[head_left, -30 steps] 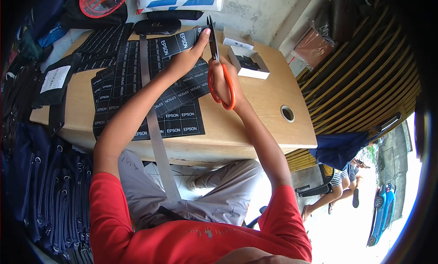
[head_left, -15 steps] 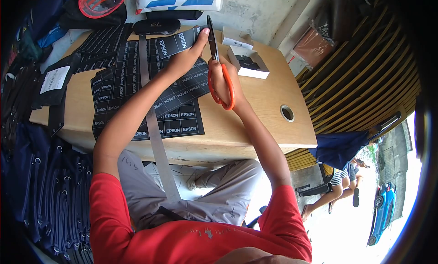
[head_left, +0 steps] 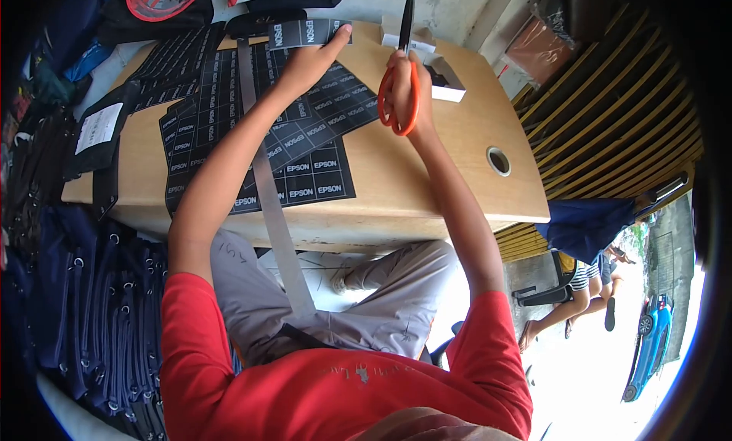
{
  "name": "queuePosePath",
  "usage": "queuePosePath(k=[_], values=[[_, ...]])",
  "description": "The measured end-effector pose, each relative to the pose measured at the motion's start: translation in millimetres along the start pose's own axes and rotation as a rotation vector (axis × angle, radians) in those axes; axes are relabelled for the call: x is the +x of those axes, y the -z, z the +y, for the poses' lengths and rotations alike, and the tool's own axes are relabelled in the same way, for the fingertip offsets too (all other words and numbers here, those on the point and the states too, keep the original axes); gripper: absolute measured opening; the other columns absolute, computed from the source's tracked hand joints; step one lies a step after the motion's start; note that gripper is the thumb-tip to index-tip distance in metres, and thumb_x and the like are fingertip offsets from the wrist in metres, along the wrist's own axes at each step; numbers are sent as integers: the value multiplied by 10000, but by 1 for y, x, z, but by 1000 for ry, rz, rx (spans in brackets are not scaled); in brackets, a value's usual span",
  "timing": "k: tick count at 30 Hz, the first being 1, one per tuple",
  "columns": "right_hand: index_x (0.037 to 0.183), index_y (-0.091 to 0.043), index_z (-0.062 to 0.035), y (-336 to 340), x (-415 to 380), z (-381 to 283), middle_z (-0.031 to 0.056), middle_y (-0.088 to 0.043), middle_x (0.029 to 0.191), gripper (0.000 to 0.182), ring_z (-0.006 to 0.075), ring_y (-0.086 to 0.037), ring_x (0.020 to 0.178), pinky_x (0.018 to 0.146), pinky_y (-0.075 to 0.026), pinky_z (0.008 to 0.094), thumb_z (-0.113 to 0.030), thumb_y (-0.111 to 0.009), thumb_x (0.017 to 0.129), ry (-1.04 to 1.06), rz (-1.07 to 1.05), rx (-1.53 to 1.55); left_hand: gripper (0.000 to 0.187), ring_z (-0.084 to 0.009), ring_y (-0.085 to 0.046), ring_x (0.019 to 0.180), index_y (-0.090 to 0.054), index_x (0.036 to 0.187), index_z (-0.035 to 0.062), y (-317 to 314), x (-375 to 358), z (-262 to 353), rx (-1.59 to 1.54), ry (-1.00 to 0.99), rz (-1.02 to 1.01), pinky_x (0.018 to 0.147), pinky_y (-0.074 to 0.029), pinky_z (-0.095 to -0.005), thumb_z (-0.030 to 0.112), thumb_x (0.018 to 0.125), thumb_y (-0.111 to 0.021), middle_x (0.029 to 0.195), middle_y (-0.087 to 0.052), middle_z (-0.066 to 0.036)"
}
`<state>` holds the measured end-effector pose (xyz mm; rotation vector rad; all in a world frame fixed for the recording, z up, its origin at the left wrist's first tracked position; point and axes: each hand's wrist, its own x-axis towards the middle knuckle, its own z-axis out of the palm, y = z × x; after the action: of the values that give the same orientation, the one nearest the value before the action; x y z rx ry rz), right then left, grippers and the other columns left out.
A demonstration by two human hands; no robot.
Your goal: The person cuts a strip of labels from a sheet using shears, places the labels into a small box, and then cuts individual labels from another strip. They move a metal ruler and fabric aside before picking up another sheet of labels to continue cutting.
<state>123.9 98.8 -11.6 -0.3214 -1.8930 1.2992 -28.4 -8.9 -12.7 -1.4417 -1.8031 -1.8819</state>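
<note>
My left hand (head_left: pixel 316 59) pinches a short black strip (head_left: pixel 309 33) printed with white EPSON labels, thumb on top at its right end. In my right hand (head_left: pixel 404 90) are scissors (head_left: pixel 399 98) with orange handles, their dark blades pointing up and looking closed, apart from the strip. Black EPSON sheets (head_left: pixel 320 170) lie overlapped on the wooden table below my left hand. A long metal ruler (head_left: pixel 267 185) runs across the sheets and over the table's front edge toward my lap.
A small white open box (head_left: pixel 448 93) with dark pieces sits behind my right hand. The wooden table (head_left: pixel 465 151) has a round hole (head_left: pixel 499 161) at the right. Dark blue straps (head_left: pixel 114 319) hang at the left. Seated people (head_left: pixel 583 296) show at the far right.
The scissors have moved right, away from the strip, and now point straighter up. The strip in my left hand lies more level. The whole view has shifted slightly.
</note>
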Motion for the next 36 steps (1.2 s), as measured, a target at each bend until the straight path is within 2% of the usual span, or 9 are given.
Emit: queuePosePath(k=[5, 8, 10, 15, 18, 24, 26, 31, 36], values=[[852, -529, 21, 5, 5, 16, 60, -488, 512, 429, 142, -476, 410, 435, -387, 308, -366, -428, 1007, 7, -16, 1, 532, -149, -597, 694, -666, 931, -5, 15, 9, -10, 331, 484, -321, 691, -474, -310, 523, 890, -605, 757, -654, -71], [850, -544, 13, 5, 11, 32, 70, -515, 550, 418, 122, -485, 490, 494, -399, 302, -364, -448, 1002, 65, -7, -11, 523, -191, -649, 789, -671, 1037, 1, 12, -4, 10, 355, 424, -432, 758, -489, -323, 499, 884, -618, 870, -695, -113], [844, -549, 12, 5, 12, 35, 66, -520, 568, 417, 117, -484, 530, 533, -403, 306, -363, -455, 1000, 61, -32, -4, 544, -249, -659, 956, -630, 1181, 38, -2, -12, -38, 213, 186, -568, 854, -484, -347, 490, 877, -629, 1067, -692, -150], [863, -488, -35, 7, 11, 28, 18, -427, 532, 341, 92, -383, 416, 358, -303, 251, -333, -428, 1018, -61, -110, 239, 587, -270, -637, 941, -669, 1097, 65, -20, -29, 13, 328, 216, -821, 849, -473, -355, 602, 873, -592, 1025, -693, -148], [887, -484, -32, 10, 11, 27, 16, -430, 535, 342, 94, -357, 393, 358, -290, 247, -342, -424, 1019, -57, -153, 339, 582, -259, -632, 931, -674, 1095, 73, -17, -26, 23, 327, 181, -932, 863, -476, -349, 598, 848, -627, 1026, -691, -140], [920, -488, -59, 14, 9, 25, 24, -448, 584, 328, 80, -334, 392, 348, -281, 241, -370, -425, 1002, -138, -264, 343, 730, -329, -646, 1013, -683, 1050, 75, 3, -10, 18, 560, 195, -736, 881, -485, -388, 737, 748, -620, 1034, -689, -183], [937, -494, -77, 16, 7, 23, 28, -450, 613, 328, 75, -328, 402, 349, -277, 232, -393, -429, 990, -242, -401, 544, 791, -366, -651, 989, -660, 1050, 49, 6, -11, -5, 393, 92, -566, 856, -482, -415, 766, 868, -381, 929, -696, -199], [981, -508, -90, 20, 10, 29, 25, -435, 661, 524, 56, -300, 412, 339, -238, 189, -605, -421, 939, -469, -718, 785, 800, -204, -544, 687, -649, 1018, 0, 16, 1, -39, 247, 285, -493, 686, -446, -355, 657, 971, -197, 696, -564, -69], [949, -536, -66, 25, 17, 34, 26, -421, 658, 625, 50, -293, 422, 341, -217, 174, -667, -364, 938, -477, -778, 843, 752, -131, -495, 657, -663, 1039, 37, 22, 6, -54, 111, 279, -289, 663, -441, -290, 614, 987, -184, 737, -587, -50]])
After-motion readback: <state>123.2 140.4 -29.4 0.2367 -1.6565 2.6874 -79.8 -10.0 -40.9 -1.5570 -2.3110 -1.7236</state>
